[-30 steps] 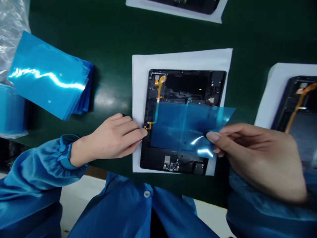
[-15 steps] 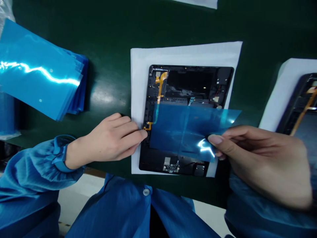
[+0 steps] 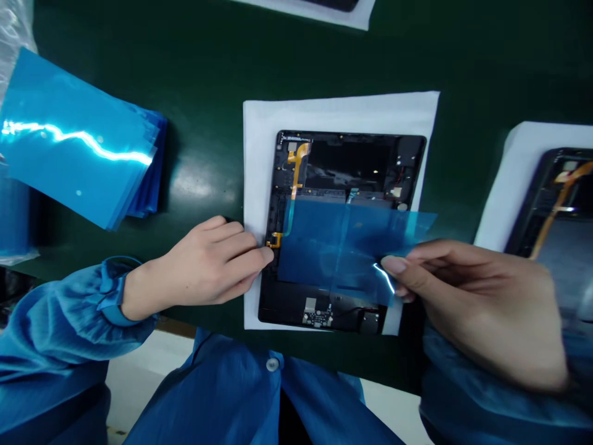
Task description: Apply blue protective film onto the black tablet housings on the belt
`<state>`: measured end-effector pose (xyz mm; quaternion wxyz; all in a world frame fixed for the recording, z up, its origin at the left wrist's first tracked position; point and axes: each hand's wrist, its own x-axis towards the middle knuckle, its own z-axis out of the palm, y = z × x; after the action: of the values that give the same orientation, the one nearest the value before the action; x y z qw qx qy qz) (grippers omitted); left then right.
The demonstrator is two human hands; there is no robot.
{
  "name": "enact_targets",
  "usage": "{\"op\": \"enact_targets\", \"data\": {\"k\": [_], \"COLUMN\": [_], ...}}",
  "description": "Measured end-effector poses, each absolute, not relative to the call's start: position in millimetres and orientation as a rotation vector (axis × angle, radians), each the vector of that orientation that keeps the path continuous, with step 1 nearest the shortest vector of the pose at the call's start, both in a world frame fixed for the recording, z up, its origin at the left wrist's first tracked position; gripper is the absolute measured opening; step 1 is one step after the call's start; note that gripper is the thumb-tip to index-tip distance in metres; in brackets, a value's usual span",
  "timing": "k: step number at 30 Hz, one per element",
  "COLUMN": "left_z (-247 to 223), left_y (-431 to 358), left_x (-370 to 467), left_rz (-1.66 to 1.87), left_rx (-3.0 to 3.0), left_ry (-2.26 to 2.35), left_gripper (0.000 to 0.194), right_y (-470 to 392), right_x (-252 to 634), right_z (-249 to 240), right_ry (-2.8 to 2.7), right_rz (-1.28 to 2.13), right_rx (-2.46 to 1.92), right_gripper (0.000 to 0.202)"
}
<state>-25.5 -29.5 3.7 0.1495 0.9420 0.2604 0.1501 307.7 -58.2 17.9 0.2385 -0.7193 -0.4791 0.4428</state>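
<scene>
My right hand (image 3: pixel 486 303) pinches the right edge of a clear blue film sheet (image 3: pixel 319 247) between thumb and fingers. The film covers the middle of an opened tablet (image 3: pixel 282 303), its right side raised towards my fingers and reaching past the tablet's edge. Through the film the grey battery area shows faintly. An orange flex cable (image 3: pixel 296 170) runs along the tablet's left side, and a small circuit board (image 3: pixel 317 316) lies near the bottom. At the tablet's left edge, my left hand (image 3: pixel 208 262) is closed, index fingertip against the rim; its thumb is hidden.
White paper (image 3: pixel 257 154) lies under the tablet on the dark green table (image 3: pixel 204 55). A stack of blue film sheets (image 3: pixel 74 161) sits at the left beside clear plastic wrapping (image 3: pixel 16 31). Another opened tablet (image 3: pixel 532 204) on paper is at the right; a further one (image 3: pixel 343 3) shows at the top edge.
The view has shifted slightly, so the tablet appears a little lower and further left. Both hands keep their places, the right still pinching the film.
</scene>
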Motion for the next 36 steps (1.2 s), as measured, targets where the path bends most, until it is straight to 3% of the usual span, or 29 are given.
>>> {"op": "enact_targets", "data": {"k": [8,20,28,36], "left_z": [6.0,8.0,10.6,28.9], "left_y": [-30.4,-29.9,-29.7,-16.4], "left_x": [-26.5,-26.5,-27.3,-0.4], "left_rz": [0.403,0.393,0.320,0.254], "left_rx": [2.677,2.654,2.637,2.749], "left_ry": [0.758,0.757,0.792,0.763], "left_gripper": [0.014,0.014,0.016,0.024], "right_y": [-53.8,-51.4,-52.8,-60.0], "right_x": [309.1,307.8,306.8,314.6], "right_z": [17.3,15.4,14.7,19.4], "right_ry": [-1.360,-1.313,-1.305,-1.402], "right_rz": [1.273,1.344,1.346,0.773], "right_rx": [-1.946,-1.937,-1.869,-1.973], "right_gripper": [0.051,0.039,0.046,0.044]}}
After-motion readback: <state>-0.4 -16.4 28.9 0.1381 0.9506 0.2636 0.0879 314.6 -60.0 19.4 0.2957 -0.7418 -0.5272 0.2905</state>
